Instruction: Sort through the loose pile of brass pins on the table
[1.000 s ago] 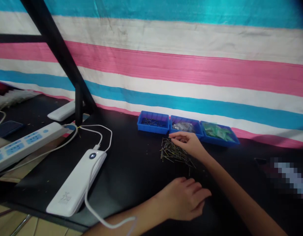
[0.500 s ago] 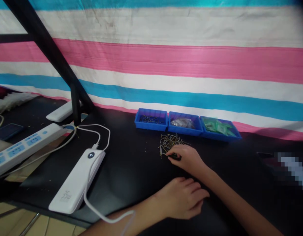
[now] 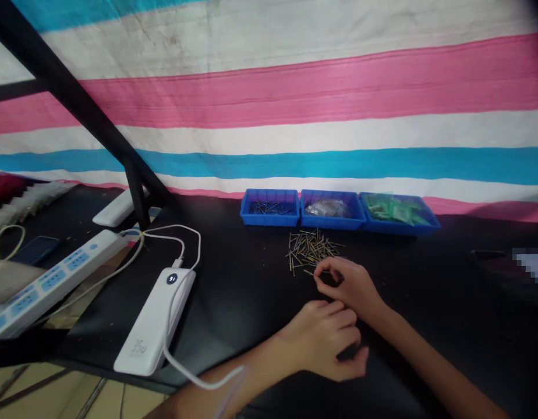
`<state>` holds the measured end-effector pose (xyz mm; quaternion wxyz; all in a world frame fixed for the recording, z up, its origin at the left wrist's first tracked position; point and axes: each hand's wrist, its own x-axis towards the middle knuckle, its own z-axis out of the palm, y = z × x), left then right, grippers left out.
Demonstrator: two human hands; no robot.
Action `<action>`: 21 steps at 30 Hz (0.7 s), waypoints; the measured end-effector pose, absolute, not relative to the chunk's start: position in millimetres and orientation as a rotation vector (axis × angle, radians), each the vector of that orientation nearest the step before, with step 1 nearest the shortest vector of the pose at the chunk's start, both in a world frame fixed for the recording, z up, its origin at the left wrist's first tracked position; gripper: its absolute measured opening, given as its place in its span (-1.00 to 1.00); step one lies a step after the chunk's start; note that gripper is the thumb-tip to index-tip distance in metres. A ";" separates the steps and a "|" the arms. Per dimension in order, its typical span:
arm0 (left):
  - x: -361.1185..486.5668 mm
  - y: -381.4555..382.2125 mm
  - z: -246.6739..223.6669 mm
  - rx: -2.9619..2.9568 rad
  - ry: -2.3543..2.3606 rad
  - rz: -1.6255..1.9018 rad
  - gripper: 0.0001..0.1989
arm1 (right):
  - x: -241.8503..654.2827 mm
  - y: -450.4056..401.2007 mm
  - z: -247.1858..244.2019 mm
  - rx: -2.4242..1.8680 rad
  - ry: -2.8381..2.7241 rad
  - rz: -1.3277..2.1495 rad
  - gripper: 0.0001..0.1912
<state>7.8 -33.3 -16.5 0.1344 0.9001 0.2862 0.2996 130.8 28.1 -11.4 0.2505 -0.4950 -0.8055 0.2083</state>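
Note:
A loose pile of thin metal screws point(image 3: 312, 247) lies on the black table point(image 3: 234, 273). At its lower right edge is my right hand point(image 3: 345, 282), thumb and index finger pinched together by a single screw; whether they grip it is too small to tell. Nearer to me, my left hand point(image 3: 332, 340) is curled over the table, thumb and fingertips close together, and what it holds, if anything, is hidden. Behind the pile stand three blue bins: the left bin point(image 3: 269, 220) with dark screws, the middle bin point(image 3: 332, 222) with clear bags, the right bin point(image 3: 393, 224) with green packets.
On the left lie a white power bank point(image 3: 155, 320) with a cable point(image 3: 199, 378) crossing my left forearm, a power strip point(image 3: 55, 279), a phone point(image 3: 37, 249) and another white device point(image 3: 119, 208). A black frame bar point(image 3: 85, 116) slants before the striped sheet point(image 3: 295, 99).
My right hand has drawn back a little from the pile, towards my left hand. The thumb of my left hand has shifted. The whole view has tilted slightly.

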 end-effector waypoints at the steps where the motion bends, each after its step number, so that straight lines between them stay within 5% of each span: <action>1: 5.8 -32.7 -13.5 2.587 0.858 0.887 -0.78 | 133.4 25.0 -10.5 -1.364 -2.128 0.614 -0.96; 13: -3.1 -24.2 2.8 1.630 1.341 1.218 -0.70 | 140.9 5.1 -5.9 -1.196 -1.532 1.097 -0.80; 21: -0.1 -19.7 4.6 1.327 1.124 1.183 -0.76 | 139.8 1.4 0.3 -1.052 -1.291 1.369 -0.68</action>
